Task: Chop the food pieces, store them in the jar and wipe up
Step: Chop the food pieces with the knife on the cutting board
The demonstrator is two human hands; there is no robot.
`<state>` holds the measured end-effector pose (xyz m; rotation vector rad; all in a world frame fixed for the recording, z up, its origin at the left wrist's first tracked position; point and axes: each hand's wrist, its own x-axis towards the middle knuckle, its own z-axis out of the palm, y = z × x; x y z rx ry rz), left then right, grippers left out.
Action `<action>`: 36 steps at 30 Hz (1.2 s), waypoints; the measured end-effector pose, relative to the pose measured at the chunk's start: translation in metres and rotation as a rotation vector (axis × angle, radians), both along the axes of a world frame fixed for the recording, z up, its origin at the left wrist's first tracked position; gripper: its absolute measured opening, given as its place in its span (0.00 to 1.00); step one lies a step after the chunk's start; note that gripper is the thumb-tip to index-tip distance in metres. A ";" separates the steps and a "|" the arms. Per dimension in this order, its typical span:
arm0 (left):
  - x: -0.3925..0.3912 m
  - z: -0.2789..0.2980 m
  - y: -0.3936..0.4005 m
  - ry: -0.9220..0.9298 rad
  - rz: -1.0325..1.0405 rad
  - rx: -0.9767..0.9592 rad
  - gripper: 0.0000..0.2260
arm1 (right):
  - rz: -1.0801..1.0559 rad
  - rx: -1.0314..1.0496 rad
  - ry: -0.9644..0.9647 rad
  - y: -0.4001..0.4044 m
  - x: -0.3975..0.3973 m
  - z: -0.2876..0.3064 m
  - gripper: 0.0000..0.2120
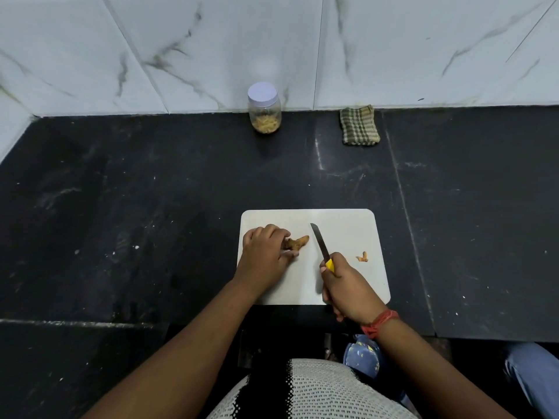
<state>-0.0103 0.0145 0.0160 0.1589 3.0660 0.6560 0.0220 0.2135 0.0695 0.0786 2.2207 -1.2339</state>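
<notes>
Chopping stage, head view. Left hand (pixel 266 252) near the left edge of the white cutting board (pixel 348 225), fingers curled down and pinning the left end of a knobbly food piece (pixel 298 242); long axis of that piece roughly left to right across the board, free end toward the blade. Right hand (pixel 344 285) over the near right part of the board, fingers wrapped tightly round the yellow handle of a knife (pixel 320 241); blade raised or resting just right of the piece's free end, tip toward the far edge, so nearly crosswise to the piece. Contact between blade and board: cannot tell. Likely next move a short shift of the blade leftward onto the free end, then a downward cut, well clear of the holding fingertips. Small offcut (pixel 362 257) alone near the right edge of the board. Lidded jar (pixel 264 108), already partly filled with pale chopped bits, at the far edge of the dark counter (pixel 121 192) against the tiled wall; folded checked cloth (pixel 359 126) to its right, also at the far edge, well apart from both hands. Storing and wiping judged not yet begun.
</notes>
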 end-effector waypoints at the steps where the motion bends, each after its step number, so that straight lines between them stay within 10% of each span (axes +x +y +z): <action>1: 0.001 0.000 -0.002 -0.002 -0.004 0.003 0.16 | 0.021 0.031 0.024 -0.002 0.001 -0.001 0.06; 36: 0.003 -0.005 0.003 0.008 -0.004 -0.024 0.10 | 0.291 0.388 0.294 -0.025 0.006 -0.018 0.03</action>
